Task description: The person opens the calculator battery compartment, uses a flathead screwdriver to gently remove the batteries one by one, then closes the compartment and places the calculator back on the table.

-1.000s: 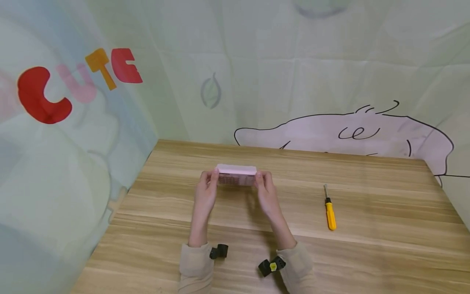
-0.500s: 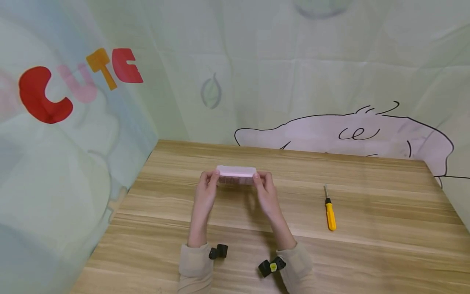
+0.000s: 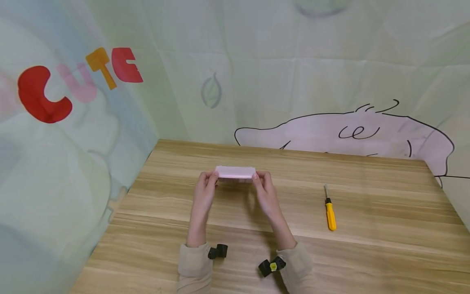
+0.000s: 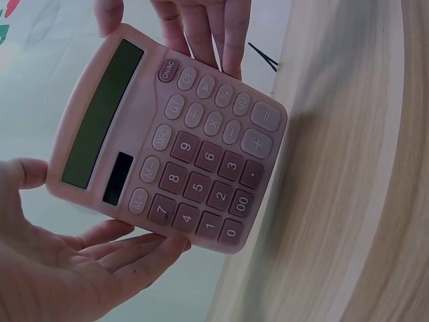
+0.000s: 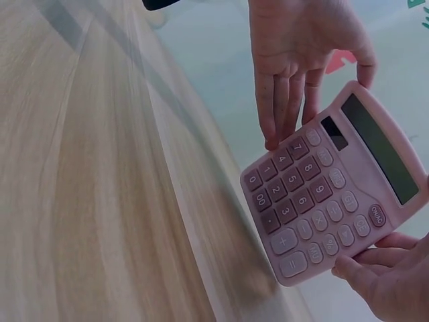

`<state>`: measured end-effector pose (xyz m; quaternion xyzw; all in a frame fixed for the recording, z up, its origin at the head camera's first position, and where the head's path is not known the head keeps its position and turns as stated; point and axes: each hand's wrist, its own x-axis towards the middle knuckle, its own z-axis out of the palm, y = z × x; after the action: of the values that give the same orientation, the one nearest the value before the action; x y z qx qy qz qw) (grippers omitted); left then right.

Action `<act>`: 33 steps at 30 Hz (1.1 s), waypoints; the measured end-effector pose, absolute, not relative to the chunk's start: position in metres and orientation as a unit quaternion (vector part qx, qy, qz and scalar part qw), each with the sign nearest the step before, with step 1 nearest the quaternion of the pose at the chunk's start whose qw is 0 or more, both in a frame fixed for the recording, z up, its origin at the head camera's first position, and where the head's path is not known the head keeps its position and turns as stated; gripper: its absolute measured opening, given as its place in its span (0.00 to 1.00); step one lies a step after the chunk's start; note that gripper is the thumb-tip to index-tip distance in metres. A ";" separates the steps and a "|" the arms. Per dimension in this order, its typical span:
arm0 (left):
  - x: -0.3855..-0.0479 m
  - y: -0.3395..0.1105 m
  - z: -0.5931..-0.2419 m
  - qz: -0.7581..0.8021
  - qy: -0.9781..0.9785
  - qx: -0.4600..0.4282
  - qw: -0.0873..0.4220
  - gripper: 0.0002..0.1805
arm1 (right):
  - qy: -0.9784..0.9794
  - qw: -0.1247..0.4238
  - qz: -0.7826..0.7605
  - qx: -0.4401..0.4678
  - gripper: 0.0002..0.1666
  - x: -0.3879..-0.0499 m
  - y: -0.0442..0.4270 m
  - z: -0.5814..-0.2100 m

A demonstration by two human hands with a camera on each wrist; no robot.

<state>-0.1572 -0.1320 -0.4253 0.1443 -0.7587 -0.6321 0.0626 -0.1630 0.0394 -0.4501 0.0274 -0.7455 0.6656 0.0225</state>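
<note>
A pink calculator (image 3: 235, 172) is raised above the table between two hands; the head view shows mainly its pale top edge. My left hand (image 3: 205, 191) grips one side of it, and my right hand (image 3: 267, 194) grips the opposite side. In the left wrist view the calculator (image 4: 147, 144) shows its dark screen, solar strip and rows of keys, with the thumb of my left hand (image 4: 74, 268) at the screen end. The right wrist view shows the same keypad of the calculator (image 5: 315, 194), my right hand (image 5: 395, 282) holding the lower corner.
A screwdriver (image 3: 330, 210) with a yellow handle lies on the wooden table (image 3: 165, 261) to the right of my hands. Behind the table hangs a printed cloth backdrop (image 3: 257, 81). Black wrist cameras sit by both beige sleeves (image 3: 196, 261).
The calculator has tipped, so its keypad face is now barely seen from the head and more of its top edge shows. Both hands keep their grip; the screwdriver stays put.
</note>
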 end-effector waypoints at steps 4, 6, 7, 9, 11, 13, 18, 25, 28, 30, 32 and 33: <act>-0.158 -0.131 -0.426 -0.660 -0.735 0.150 0.053 0.19 | -0.749 0.017 0.661 0.036 0.26 -0.163 0.041 -0.451; -0.157 -0.131 -0.425 -0.675 -0.720 0.150 0.047 0.19 | -0.749 0.014 0.661 0.039 0.26 -0.164 0.042 -0.451; -0.157 -0.131 -0.425 -0.679 -0.717 0.151 0.044 0.19 | -0.749 0.015 0.661 0.041 0.26 -0.164 0.042 -0.451; -0.157 -0.131 -0.424 -0.684 -0.712 0.151 0.039 0.19 | -0.748 0.014 0.662 0.045 0.27 -0.164 0.043 -0.452; -0.156 -0.130 -0.423 -0.692 -0.705 0.151 0.031 0.20 | -0.749 0.014 0.661 0.047 0.27 -0.164 0.043 -0.452; -0.157 -0.129 -0.423 -0.695 -0.703 0.150 0.027 0.21 | -0.751 0.015 0.659 0.048 0.27 -0.164 0.043 -0.452; -0.159 -0.124 -0.423 -0.691 -0.707 0.151 0.025 0.25 | -0.757 0.022 0.652 0.051 0.27 -0.164 0.044 -0.452; -0.159 -0.124 -0.425 -0.696 -0.704 0.140 0.016 0.27 | -0.761 0.022 0.646 0.054 0.27 -0.163 0.044 -0.451; -0.159 -0.124 -0.426 -0.695 -0.705 0.137 0.016 0.27 | -0.763 0.018 0.643 0.057 0.28 -0.163 0.043 -0.451; -0.159 -0.125 -0.426 -0.693 -0.708 0.135 0.019 0.27 | -0.764 0.009 0.643 0.057 0.28 -0.160 0.043 -0.444; -0.158 -0.126 -0.427 -0.691 -0.710 0.132 0.021 0.27 | -0.763 0.007 0.644 0.059 0.28 -0.160 0.043 -0.444; -0.158 -0.126 -0.427 -0.691 -0.711 0.129 0.022 0.27 | -0.764 0.005 0.642 0.060 0.28 -0.161 0.043 -0.445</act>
<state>-0.1580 -0.1264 -0.4266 0.1289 -0.7110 -0.6909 0.0223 -0.1606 0.0431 -0.4445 0.0602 -0.7642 0.6421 0.0048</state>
